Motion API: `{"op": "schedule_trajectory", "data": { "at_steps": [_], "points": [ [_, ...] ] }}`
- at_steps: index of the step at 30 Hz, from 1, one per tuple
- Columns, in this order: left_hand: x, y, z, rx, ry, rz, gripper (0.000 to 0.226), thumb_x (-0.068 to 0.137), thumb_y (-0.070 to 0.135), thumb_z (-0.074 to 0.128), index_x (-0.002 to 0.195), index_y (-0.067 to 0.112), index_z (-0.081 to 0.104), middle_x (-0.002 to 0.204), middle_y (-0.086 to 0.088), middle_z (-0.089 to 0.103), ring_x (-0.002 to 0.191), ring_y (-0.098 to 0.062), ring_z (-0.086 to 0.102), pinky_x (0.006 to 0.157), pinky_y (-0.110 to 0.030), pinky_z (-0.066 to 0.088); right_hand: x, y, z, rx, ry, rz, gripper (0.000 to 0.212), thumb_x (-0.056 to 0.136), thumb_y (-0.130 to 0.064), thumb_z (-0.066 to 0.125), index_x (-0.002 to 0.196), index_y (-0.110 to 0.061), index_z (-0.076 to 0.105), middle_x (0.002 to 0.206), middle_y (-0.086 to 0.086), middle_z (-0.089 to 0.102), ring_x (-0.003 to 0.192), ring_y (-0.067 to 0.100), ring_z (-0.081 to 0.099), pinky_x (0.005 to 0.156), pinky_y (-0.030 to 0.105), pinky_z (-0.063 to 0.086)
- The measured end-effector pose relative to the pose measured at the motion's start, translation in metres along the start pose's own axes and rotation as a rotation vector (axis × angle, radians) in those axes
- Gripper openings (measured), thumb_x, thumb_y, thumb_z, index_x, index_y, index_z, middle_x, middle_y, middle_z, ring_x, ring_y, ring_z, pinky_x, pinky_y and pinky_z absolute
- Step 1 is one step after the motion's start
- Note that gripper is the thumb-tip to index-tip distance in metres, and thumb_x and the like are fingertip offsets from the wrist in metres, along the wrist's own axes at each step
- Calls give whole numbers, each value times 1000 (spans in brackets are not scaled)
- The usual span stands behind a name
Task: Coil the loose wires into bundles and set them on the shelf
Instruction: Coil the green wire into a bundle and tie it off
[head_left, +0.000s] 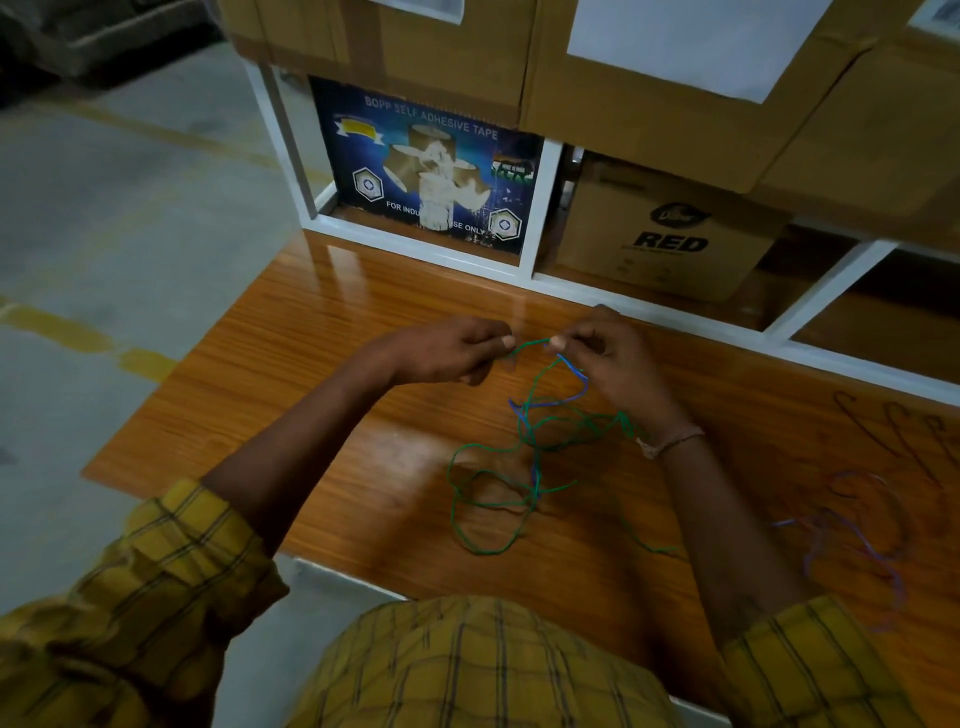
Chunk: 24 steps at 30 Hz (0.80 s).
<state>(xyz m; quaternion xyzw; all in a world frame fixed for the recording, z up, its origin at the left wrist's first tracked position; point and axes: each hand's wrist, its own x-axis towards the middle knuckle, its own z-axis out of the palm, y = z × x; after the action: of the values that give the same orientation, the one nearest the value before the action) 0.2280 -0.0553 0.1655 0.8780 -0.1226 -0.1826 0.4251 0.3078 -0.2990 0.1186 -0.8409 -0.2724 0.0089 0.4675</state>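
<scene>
Fingertips (506, 341) of left hand (441, 353) pinched shut on green wire (491, 499); thumb and forefinger tip (557, 342) of right hand (615, 364) pinched on the same strand, close beside. Short taut span between the two pinches, running roughly left to right, slightly arched. Other fingers of both hands curled in.

Below the right-hand pinch: blue wire (574, 371) hanging with the green, apparently twisted round it; whether also held, cannot tell. Rest of green wire slack, dropping toward the body and sprawling in loose overlapping loops on wooden table (322, 374). No single long axis in the heap; general run from the hands back toward the near table edge, one tail trailing off to the right.

Handling, judged: very light, thin, limp, little spring; likely to snag on its own loops. Smooth sheath, so firm pinch needed. Best hold near a free end, drawing loops out one at a time.

Further right: separate purple wire (862, 540) loose on table, blurred, untouched. Beyond the hands: white shelf (540, 278) with cardboard boxes (670, 228). No bundle there yet.
</scene>
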Motion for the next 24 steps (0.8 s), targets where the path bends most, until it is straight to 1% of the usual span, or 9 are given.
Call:
{"op": "schedule_trajectory", "data": {
  "at_steps": [2, 5, 10, 13, 16, 19, 20, 22, 24],
  "points": [
    [-3, 1, 0, -92, -96, -44, 34, 116, 28, 39, 102, 11, 64, 60, -1, 48, 52, -10, 40, 53, -23, 38, 5, -2, -1, -155, 11, -127, 10, 88, -19, 79, 82, -12, 76, 80, 0, 62, 82, 24, 56, 78, 39, 43],
    [-11, 7, -4, -318, -159, -63, 32, 116, 28, 37, 103, 7, 58, 60, 2, 37, 54, -14, 26, 50, -26, 23, 10, -8, -2, -268, -35, -236, 12, 91, -17, 74, 82, -9, 74, 79, 5, 67, 78, 22, 59, 73, 38, 46],
    [-19, 13, -9, -888, -185, 64, 27, 115, 24, 33, 97, 13, 50, 63, 3, 35, 53, -13, 14, 47, -27, 11, 13, -5, 11, -321, -62, -214, 23, 94, -20, 62, 78, -4, 66, 75, 11, 62, 76, 32, 58, 68, 39, 41],
    [-18, 19, -11, -1154, -193, 150, 29, 115, 24, 30, 97, 13, 50, 64, 3, 42, 48, -9, 19, 43, -21, 17, 12, 2, 23, -314, -41, -141, 9, 89, -13, 66, 91, -8, 73, 89, 12, 69, 87, 34, 63, 73, 29, 36],
    [-12, 25, -15, -1304, -147, 237, 32, 116, 25, 25, 97, 14, 49, 68, 2, 48, 47, -7, 30, 44, -21, 20, 12, 7, 37, -292, -80, -56, 28, 83, -4, 64, 109, -11, 73, 110, 11, 68, 106, 31, 63, 89, 27, 41],
    [-4, 29, -17, -1359, 3, 246, 31, 116, 28, 28, 97, 16, 49, 75, 0, 58, 53, -8, 51, 44, -17, 28, 4, 2, 49, -203, -135, 45, 50, 81, 11, 56, 125, -11, 66, 128, 12, 59, 120, 21, 55, 105, 23, 37],
    [-2, 30, -17, -1359, 70, 247, 32, 116, 28, 29, 96, 16, 51, 79, -2, 65, 56, -10, 58, 45, -17, 36, 1, -1, 52, -155, -156, 73, 54, 83, 12, 52, 130, -12, 63, 131, 12, 60, 122, 20, 57, 110, 27, 40],
    [4, 31, -15, -1355, 187, 266, 34, 116, 29, 30, 97, 15, 53, 92, -9, 77, 68, -17, 72, 53, -21, 54, -6, -6, 57, -3, -208, 139, 56, 90, 13, 44, 137, -14, 57, 130, 9, 62, 118, 21, 64, 107, 42, 51],
    [12, 32, -11, -1385, 259, 296, 37, 116, 30, 30, 97, 12, 55, 111, -18, 78, 92, -28, 79, 72, -32, 66, -11, -14, 61, 153, -270, 216, 52, 97, 13, 37, 142, -9, 50, 128, 10, 61, 113, 25, 68, 104, 44, 55]
  ]
}}
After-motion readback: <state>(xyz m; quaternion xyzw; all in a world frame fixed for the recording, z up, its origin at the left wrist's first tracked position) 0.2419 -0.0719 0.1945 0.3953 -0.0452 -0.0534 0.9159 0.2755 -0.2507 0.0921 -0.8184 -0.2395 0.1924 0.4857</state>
